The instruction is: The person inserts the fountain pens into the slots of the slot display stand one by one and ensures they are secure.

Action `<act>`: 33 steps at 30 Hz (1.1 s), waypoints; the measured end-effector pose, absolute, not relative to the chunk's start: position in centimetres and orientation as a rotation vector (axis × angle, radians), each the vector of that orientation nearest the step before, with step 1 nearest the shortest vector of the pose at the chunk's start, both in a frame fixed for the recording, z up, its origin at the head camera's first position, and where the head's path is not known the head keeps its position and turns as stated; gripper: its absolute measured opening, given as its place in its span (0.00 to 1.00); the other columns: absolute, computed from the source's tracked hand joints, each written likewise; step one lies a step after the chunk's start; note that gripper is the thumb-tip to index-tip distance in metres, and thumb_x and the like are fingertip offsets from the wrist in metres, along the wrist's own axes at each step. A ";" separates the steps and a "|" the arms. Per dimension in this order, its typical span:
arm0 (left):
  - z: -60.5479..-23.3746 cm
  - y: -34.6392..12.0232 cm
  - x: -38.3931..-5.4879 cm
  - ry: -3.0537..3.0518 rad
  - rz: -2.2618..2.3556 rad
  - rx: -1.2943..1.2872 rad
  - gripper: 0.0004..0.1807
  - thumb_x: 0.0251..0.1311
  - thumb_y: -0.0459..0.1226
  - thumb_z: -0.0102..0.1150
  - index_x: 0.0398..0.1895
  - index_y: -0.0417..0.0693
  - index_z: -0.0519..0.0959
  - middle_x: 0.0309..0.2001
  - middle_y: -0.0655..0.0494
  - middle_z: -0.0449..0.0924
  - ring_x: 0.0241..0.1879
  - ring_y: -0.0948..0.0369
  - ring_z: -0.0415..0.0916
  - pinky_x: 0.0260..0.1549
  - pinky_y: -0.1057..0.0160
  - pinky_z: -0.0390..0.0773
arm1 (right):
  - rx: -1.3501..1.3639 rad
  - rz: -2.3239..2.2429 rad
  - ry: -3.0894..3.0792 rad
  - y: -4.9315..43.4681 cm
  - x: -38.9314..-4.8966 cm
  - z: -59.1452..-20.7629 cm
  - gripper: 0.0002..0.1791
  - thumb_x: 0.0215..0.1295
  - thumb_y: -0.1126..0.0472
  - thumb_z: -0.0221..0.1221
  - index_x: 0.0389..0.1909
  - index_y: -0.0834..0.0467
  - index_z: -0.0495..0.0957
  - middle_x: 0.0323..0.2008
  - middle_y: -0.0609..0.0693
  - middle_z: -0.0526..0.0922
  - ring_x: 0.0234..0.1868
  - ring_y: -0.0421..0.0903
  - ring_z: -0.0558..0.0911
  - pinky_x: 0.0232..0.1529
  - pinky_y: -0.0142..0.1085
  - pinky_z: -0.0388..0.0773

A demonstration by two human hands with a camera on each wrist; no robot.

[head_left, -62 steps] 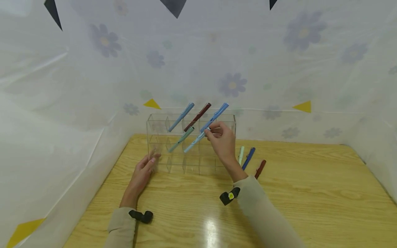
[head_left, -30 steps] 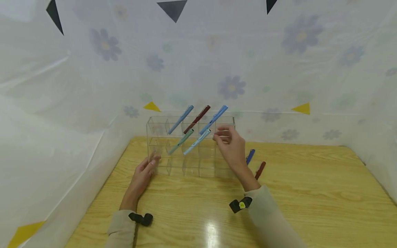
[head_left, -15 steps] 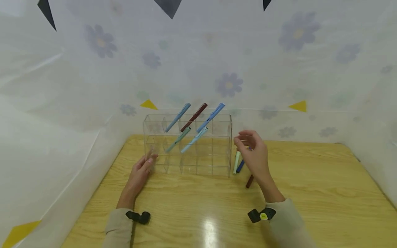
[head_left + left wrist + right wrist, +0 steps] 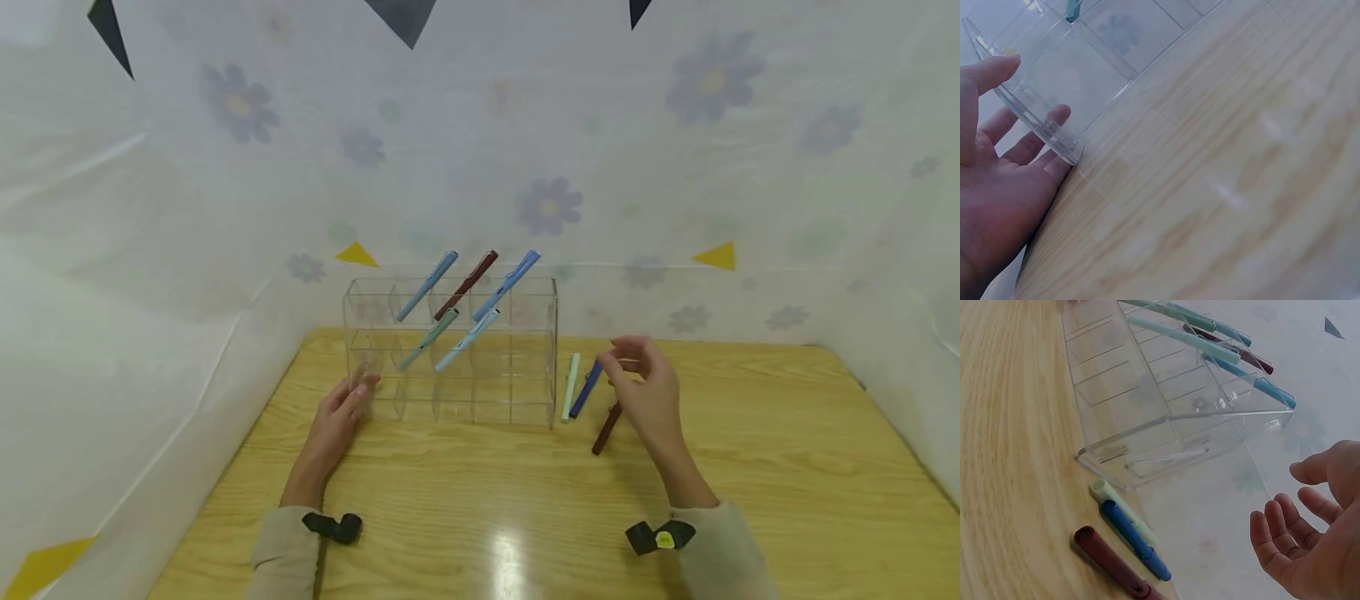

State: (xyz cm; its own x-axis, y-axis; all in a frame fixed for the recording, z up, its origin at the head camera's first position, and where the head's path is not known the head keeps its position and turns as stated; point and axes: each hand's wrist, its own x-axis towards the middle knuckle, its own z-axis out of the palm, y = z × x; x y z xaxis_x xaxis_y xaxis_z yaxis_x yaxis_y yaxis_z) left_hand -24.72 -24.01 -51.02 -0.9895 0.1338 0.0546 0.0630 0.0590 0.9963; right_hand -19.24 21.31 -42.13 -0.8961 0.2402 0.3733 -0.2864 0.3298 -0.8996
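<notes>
A clear acrylic pen rack [image 4: 534,383] with tiered compartments stands on the table. My left hand [image 4: 341,417] grips its left end, thumb on one side of the side panel [image 4: 1041,125] and fingers on the other. Slanting out of the top tier are a grey-blue pen [image 4: 427,286], a dark red pen [image 4: 467,285] and a blue pen [image 4: 507,286]. The tier below bears a green pen [image 4: 428,340] and a pale blue pen [image 4: 467,340]. My right hand [image 4: 648,396], holding nothing, hovers with loosely bent fingers above a dark blue pen [image 4: 1129,531] and a maroon pen [image 4: 1110,562].
A pale green pen [image 4: 571,388] lies beside the dark blue one, just right of the rack. The wooden table [image 4: 420,517] reaches back to a flower-patterned curtain [image 4: 465,167]. Both wrists carry small black cameras, such as the one [image 4: 660,537] on the right.
My right hand has let go of the pale blue pen, now resting in the rack, and moved right and down over the loose pens. The left hand keeps its hold on the rack.
</notes>
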 end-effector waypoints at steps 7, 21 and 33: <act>-51.2 -24.1 -24.9 2.270 2.111 0.218 0.32 0.81 0.48 0.45 0.79 0.38 0.59 0.75 0.40 0.63 0.77 0.52 0.53 0.63 0.68 0.61 | -0.037 1.466 -2.234 23.4 -20.7 -45.9 0.17 0.73 0.57 0.63 0.56 0.62 0.78 0.45 0.58 0.83 0.41 0.44 0.81 0.35 0.26 0.78; -50.9 -24.1 -24.6 2.247 2.113 0.221 0.31 0.82 0.47 0.44 0.79 0.40 0.59 0.76 0.40 0.62 0.78 0.52 0.50 0.63 0.65 0.59 | -0.237 1.424 -2.455 25.8 -20.7 -49.2 0.26 0.73 0.50 0.63 0.62 0.64 0.74 0.53 0.64 0.79 0.50 0.61 0.83 0.43 0.40 0.81; -51.1 -24.1 -24.7 2.276 2.091 0.220 0.31 0.82 0.47 0.44 0.81 0.44 0.58 0.75 0.41 0.64 0.77 0.53 0.52 0.63 0.67 0.60 | -0.245 1.252 -2.696 25.4 -21.6 -50.0 0.32 0.70 0.54 0.65 0.67 0.69 0.71 0.57 0.70 0.79 0.51 0.63 0.79 0.49 0.55 0.76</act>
